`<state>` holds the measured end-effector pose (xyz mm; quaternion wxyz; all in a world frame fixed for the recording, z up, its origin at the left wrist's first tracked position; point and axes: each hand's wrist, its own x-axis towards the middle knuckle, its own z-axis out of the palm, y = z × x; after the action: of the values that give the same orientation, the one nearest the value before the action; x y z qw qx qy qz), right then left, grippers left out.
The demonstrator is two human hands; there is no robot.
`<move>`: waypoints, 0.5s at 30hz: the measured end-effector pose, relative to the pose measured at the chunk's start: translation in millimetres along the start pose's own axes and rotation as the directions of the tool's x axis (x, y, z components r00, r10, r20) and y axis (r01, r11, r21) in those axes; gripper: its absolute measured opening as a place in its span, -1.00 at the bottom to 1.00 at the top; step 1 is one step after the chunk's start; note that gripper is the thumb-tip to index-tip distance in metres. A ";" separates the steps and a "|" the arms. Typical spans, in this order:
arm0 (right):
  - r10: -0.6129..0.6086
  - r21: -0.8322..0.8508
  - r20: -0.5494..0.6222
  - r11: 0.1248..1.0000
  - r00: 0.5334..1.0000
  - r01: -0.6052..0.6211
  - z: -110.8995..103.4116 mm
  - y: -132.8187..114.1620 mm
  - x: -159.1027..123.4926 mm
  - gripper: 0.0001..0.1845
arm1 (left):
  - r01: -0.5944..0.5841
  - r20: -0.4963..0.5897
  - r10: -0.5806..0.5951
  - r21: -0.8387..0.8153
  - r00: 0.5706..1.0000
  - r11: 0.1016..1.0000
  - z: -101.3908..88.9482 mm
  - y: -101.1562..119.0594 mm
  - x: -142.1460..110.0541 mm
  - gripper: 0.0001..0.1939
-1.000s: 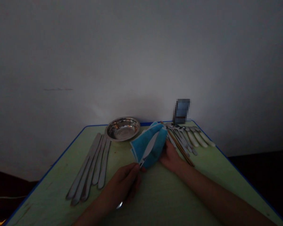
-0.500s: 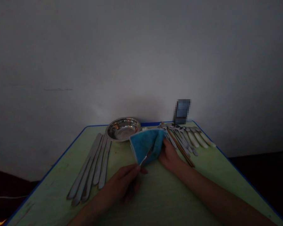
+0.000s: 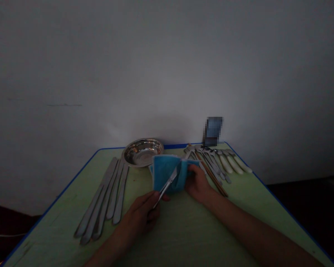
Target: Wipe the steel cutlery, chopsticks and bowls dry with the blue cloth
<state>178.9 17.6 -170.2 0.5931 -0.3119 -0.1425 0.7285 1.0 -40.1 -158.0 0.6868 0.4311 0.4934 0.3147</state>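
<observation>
at the near side of the bench (image 3: 172, 237), the left hand (image 3: 143, 211) grips a metal utensil (image 3: 167, 185) by its lower part, fingers closed, the piece tilted up and away. its far end lies against a blue cloth (image 3: 164, 168), just ahead of that hand; what kind of utensil it is, i cannot tell. the right hand (image 3: 197, 183) has its fingers curled on the right edge of the cloth, pinching it.

to rub well here, i'd keep the left grip firm and low, fold the cloth round both faces, and draw along the length with light, even pressure, keeping fingertips off any edge. loose cloth could snag or let the metal slip.

long knives (image 3: 118, 194) lie fanned out to the left. to the right, close past the right hand, are chopsticks (image 3: 215, 180), then spoons and forks (image 3: 211, 159) and white-handled pieces (image 3: 235, 165). farther back, a shiny bowl (image 3: 143, 157) sits behind the cloth, and a blurred upright panel (image 3: 213, 129) stands near the wall (image 3: 167, 74).
</observation>
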 end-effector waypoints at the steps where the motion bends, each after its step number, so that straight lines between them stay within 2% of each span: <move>1: -0.024 0.056 -0.025 0.998 0.999 0.026 -1.0 -1.2 1.7 -0.92 | -0.010 -0.003 0.010 -0.010 1.000 1.000 -0.4 0.4 0.4 -0.54; 4: -0.090 0.185 -0.020 0.978 0.996 0.092 -4.0 -4.9 4.7 -0.82 | -0.028 -0.018 0.027 -0.040 0.999 0.999 -1.6 1.8 2.1 -0.54; 7: -0.088 0.215 0.046 0.974 0.995 0.076 -6.2 -6.7 4.7 -0.71 | -0.020 -0.025 0.019 -0.045 1.000 0.999 -2.6 2.2 4.3 -0.54; 12: 0.008 0.104 0.113 0.994 0.994 -0.020 -4.2 -5.6 4.2 -0.61 | -0.031 -0.004 0.031 0.008 1.000 1.000 -1.7 2.6 6.7 -0.53; 15: 0.020 0.029 0.163 0.999 0.986 -0.025 -2.9 -4.0 3.2 -0.62 | -0.027 0.001 0.027 0.039 1.000 0.999 -1.8 2.2 5.9 -0.54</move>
<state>183.5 21.2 -171.0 0.5761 -0.2435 -0.1757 0.7603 1.2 -33.7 -158.7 0.6740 0.4511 0.4934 0.3143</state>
